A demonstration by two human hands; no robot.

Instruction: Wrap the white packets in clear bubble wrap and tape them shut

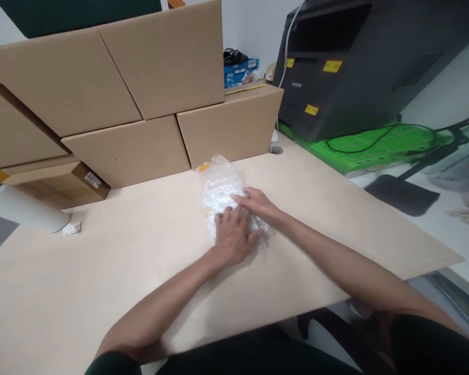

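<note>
A clear bubble wrap package (219, 182) lies on the light wooden table (152, 219), with an orange patch at its far left corner. What is inside the wrapping cannot be made out. My left hand (235, 237) rests on the near part of the package, fingers spread and pressing down on it. Beside it, my right hand (260, 203) touches the package's right side, its fingers stretched out over the plastic. The fingertips of the two hands are close together.
Several cardboard boxes (133, 151) are stacked along the table's back edge. A white roll (27, 208) and a crumpled white scrap (71, 228) lie at the left. To the right, a dark printer (320, 83) stands on a green surface (375, 146), near a black stand (402, 195).
</note>
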